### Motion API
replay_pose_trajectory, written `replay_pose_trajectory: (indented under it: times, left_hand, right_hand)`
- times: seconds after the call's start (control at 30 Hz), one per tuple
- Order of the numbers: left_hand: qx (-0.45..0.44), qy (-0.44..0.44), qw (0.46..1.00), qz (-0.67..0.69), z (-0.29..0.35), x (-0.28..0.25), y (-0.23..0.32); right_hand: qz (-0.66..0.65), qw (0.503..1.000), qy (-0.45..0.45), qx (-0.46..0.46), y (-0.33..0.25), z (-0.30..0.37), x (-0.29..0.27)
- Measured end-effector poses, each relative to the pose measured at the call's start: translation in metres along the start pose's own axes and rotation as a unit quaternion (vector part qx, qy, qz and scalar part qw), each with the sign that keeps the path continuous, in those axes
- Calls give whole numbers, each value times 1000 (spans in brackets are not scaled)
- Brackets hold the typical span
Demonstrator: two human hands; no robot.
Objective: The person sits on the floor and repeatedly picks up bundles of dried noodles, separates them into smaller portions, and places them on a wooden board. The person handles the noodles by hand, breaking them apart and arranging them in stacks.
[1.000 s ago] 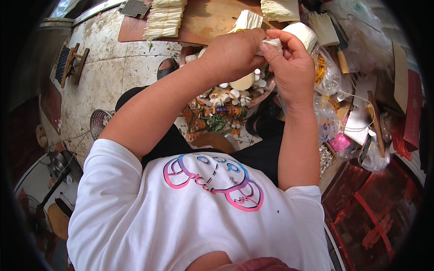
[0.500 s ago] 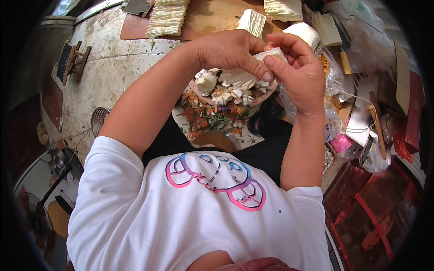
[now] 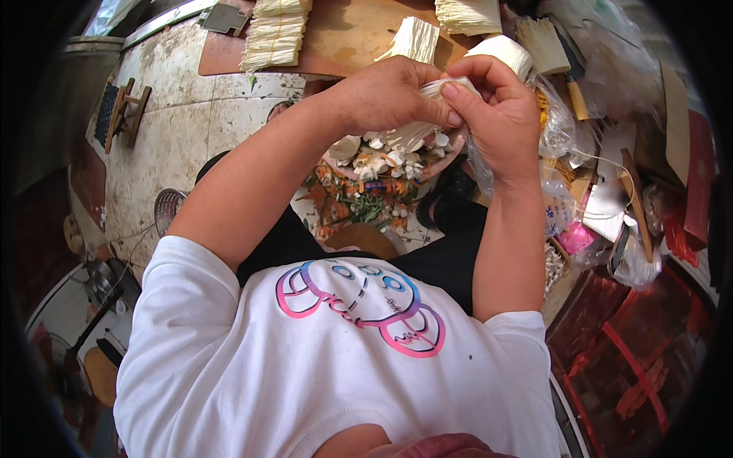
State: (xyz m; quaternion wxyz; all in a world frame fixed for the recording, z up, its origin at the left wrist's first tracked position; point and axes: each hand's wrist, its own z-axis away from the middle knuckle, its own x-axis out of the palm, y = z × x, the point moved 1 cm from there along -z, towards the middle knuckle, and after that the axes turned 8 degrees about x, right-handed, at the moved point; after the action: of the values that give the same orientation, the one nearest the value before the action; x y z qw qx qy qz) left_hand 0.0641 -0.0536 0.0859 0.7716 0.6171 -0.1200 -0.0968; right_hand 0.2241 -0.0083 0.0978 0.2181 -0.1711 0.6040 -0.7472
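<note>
My left hand point(image 3: 385, 99) and my right hand point(image 3: 500, 114) meet above a basin, both closed on a bunch of pale, thin-stemmed enoki mushrooms point(image 3: 414, 136). My right thumb presses against the bunch from the right, close to my left fingertips. Part of the bunch is hidden behind my left hand. Below, white mushroom trimmings point(image 3: 382, 162) lie in the pinkish basin point(image 3: 449, 160). Just beyond my hands, a loose-ended bunch point(image 3: 414, 38) rests on a wooden board point(image 3: 347, 30), with a white, rounded bunch point(image 3: 504, 55) to its right.
Banded bunches point(image 3: 275, 34) are stacked at the board's left. A wooden-handled knife point(image 3: 577, 98) lies at right beside plastic bags point(image 3: 618, 65). Orange and green scraps point(image 3: 347, 202) cover the floor below the basin. A small wooden stool point(image 3: 130, 114) stands far left.
My hands have shifted slightly left and my fingers have drawn closer around the bunch. The whole view has moved a little, and a foot now shows beyond my left forearm.
</note>
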Motion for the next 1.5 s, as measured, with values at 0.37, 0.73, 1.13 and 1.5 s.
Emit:
replay_pose_trajectory:
  times: [0.37, 0.73, 1.13, 1.5]
  left_hand:
    - [43, 31, 979, -195, -1, 8, -18]
    - [-43, -62, 994, 84, 0, 0, -7]
    - [59, -17, 995, -82, -7, -1, -21]
    - [66, 295, 901, 312, -27, -79, -14]
  right_hand:
    - [65, 997, 47, 10, 7, -1, 5]
    - [29, 997, -19, 72, -7, 1, 3]
    - [-13, 994, -1, 104, 0, -8, 6]
    - [-94, 980, 113, 133, 23, -68, -17]
